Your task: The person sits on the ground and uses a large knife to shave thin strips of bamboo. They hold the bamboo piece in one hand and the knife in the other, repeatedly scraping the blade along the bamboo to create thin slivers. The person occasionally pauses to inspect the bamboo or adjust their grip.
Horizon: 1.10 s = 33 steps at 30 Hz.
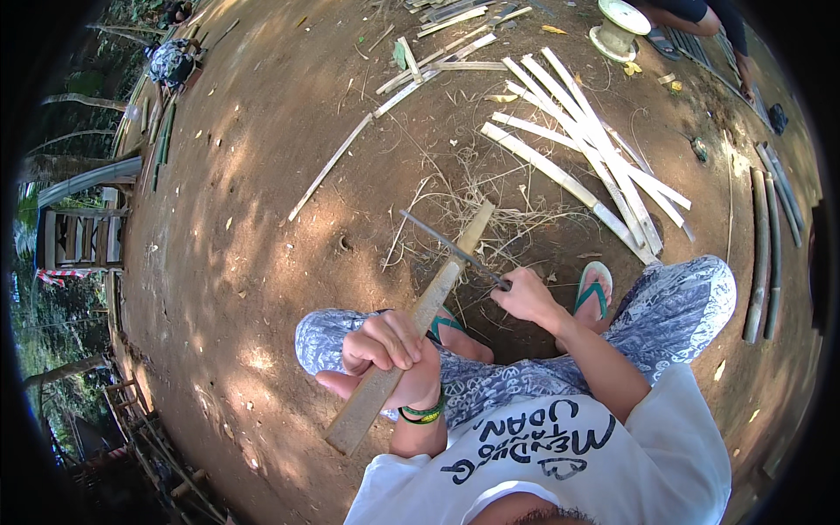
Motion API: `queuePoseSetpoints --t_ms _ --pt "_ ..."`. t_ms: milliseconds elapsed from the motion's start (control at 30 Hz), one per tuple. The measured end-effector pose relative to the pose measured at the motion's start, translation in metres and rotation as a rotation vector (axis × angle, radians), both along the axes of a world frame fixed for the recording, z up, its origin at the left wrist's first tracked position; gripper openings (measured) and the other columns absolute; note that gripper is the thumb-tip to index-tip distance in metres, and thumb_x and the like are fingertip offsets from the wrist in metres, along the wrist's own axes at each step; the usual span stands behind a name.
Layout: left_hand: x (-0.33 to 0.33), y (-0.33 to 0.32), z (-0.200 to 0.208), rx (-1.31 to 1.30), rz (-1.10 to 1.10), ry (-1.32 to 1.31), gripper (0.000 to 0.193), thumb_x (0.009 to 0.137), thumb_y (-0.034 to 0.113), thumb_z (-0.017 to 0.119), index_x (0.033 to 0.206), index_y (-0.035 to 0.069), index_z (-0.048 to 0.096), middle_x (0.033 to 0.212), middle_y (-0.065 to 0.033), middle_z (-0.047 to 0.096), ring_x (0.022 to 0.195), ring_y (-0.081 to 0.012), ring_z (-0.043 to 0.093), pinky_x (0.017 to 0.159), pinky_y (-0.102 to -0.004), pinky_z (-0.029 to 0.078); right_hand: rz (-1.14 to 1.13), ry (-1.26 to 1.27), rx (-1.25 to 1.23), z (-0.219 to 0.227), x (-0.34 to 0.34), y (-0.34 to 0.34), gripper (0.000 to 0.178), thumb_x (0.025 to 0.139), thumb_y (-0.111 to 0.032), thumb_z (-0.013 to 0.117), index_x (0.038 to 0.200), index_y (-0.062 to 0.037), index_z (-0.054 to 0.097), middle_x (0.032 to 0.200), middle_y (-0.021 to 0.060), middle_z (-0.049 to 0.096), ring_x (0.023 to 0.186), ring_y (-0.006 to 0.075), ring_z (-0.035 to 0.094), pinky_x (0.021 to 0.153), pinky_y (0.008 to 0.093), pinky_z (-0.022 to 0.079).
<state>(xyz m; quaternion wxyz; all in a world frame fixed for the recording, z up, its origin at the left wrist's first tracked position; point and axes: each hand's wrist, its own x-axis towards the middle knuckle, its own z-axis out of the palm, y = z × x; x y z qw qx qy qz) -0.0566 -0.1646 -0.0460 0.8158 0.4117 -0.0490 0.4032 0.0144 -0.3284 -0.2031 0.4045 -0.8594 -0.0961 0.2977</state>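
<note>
My left hand [395,357] is closed around the lower part of a flat bamboo slat [435,289], which slants away from me between my knees. In my right hand [527,296] is the dark handle of a long, narrow-bladed knife [437,236]. Its blade lies across the slat near the far end, pointing up and to the left. Thin curled shavings [490,213] are scattered on the ground around that far end.
Pale split bamboo strips [604,153] lie crossed in a pile ahead and right. More strips [429,68] rest farther off. Dark bamboo poles [759,254] are at the far right. A white spool-shaped stand [617,33] is near another person [700,17]. My sandalled feet [595,293] flank the work.
</note>
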Motion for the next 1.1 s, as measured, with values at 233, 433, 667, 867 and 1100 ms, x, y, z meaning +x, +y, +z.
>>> queuePoseSetpoints --t_ms 233,433,667,867,1100 --pt "0.001 -0.011 0.012 -0.036 0.209 0.177 0.059 0.112 0.046 0.016 0.069 0.016 0.043 0.049 -0.0011 0.044 0.048 -0.0121 0.031 0.049 -0.0274 0.026 0.077 0.085 -0.039 0.059 -0.001 -0.015 0.029 0.077 -0.025 0.069 0.085 0.0021 0.074 0.073 0.0276 0.066 0.075 0.0438 0.069 0.072 0.0484 0.055" --pt "0.003 -0.02 0.0 0.063 0.067 0.037 0.061 0.111 0.048 0.012 0.069 0.016 0.043 0.05 -0.0007 0.045 0.048 -0.0136 0.031 0.05 -0.0285 0.027 0.239 0.045 0.159 0.12 -0.023 -0.002 0.026 0.076 -0.023 0.07 0.08 0.0023 0.073 0.07 0.0266 0.065 0.069 0.0443 0.067 0.07 0.0493 0.055" --pt "-0.013 -0.03 -0.007 0.123 -0.031 0.048 0.065 0.109 0.054 0.009 0.07 0.016 0.044 0.05 -0.0008 0.046 0.047 -0.0138 0.031 0.049 -0.0284 0.028 0.107 -0.009 -0.015 0.081 -0.009 -0.021 0.025 0.077 -0.022 0.068 0.082 0.0015 0.074 0.067 0.0269 0.064 0.069 0.045 0.067 0.071 0.0492 0.055" --pt "-0.012 -0.032 -0.004 0.115 -0.09 0.051 0.066 0.108 0.056 0.01 0.068 0.015 0.044 0.05 0.0001 0.046 0.047 -0.0141 0.032 0.048 -0.0292 0.027 0.113 -0.009 0.068 0.071 -0.012 -0.019 0.022 0.076 -0.019 0.069 0.078 0.0023 0.072 0.065 0.0272 0.062 0.065 0.0454 0.065 0.063 0.0471 0.053" --pt "-0.012 -0.033 -0.004 0.135 -0.105 0.05 0.067 0.108 0.056 0.011 0.067 0.015 0.044 0.05 0.0002 0.046 0.048 -0.0141 0.033 0.049 -0.029 0.027 0.17 0.016 0.186 0.099 -0.022 -0.013 0.025 0.076 -0.021 0.069 0.082 0.0031 0.073 0.066 0.0275 0.062 0.067 0.044 0.066 0.068 0.0478 0.054"
